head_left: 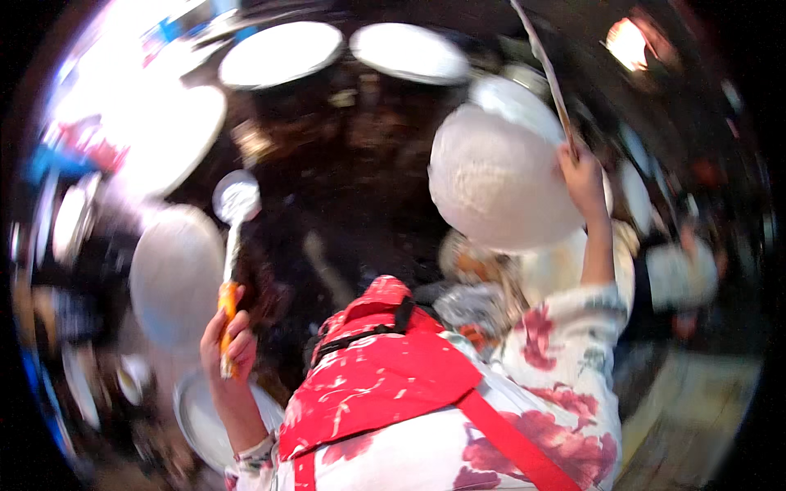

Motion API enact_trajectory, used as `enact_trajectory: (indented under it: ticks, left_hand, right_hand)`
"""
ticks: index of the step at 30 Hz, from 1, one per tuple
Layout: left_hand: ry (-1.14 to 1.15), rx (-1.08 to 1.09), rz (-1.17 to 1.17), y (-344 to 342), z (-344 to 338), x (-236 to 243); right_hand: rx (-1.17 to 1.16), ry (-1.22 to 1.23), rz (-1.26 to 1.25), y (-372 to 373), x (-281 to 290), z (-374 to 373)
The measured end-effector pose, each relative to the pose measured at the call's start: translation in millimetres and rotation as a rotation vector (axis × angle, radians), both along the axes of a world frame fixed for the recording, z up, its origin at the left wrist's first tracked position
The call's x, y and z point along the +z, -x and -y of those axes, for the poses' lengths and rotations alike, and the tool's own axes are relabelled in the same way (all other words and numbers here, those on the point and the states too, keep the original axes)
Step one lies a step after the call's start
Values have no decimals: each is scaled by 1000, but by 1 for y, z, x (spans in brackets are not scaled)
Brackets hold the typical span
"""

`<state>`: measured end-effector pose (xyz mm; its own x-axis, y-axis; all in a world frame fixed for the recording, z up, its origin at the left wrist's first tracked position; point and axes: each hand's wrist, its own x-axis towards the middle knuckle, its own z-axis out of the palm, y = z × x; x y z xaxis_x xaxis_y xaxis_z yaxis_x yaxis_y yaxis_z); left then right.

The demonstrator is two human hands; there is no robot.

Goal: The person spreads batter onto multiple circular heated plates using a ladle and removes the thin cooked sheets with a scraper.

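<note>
Room, seemingly — between ladle (228,296) and disc (506,182)

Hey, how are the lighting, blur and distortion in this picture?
Head view: glare whites out the upper left; the same head view leaves the middle dark, a bright lamp glowing upper right; head view again: lower-left clutter smears, while the ladle reads clearer; fisheye curvature bends the head view's edges.

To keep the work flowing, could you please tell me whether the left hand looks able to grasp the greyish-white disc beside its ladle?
Probably not: the left hand has its grip closed around the orange handle of the ladle, though nothing visible blocks the way to the greyish-white disc.
</note>
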<state>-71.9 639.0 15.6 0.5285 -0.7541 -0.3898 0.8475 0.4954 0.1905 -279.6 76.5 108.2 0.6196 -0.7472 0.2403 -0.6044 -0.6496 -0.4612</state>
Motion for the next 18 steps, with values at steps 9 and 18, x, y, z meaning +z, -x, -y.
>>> enact_trajectory:
  ticks: [9, 18]
  left_hand:
    - [48, -410, -69, -10, 68, 24]
    - [5, -572, -20, -27, 125, 19]
  right_hand:
    - [-300, 564, -119, 243, 154, 18]
    - [-483, 291, -563, 244, -75, -80]
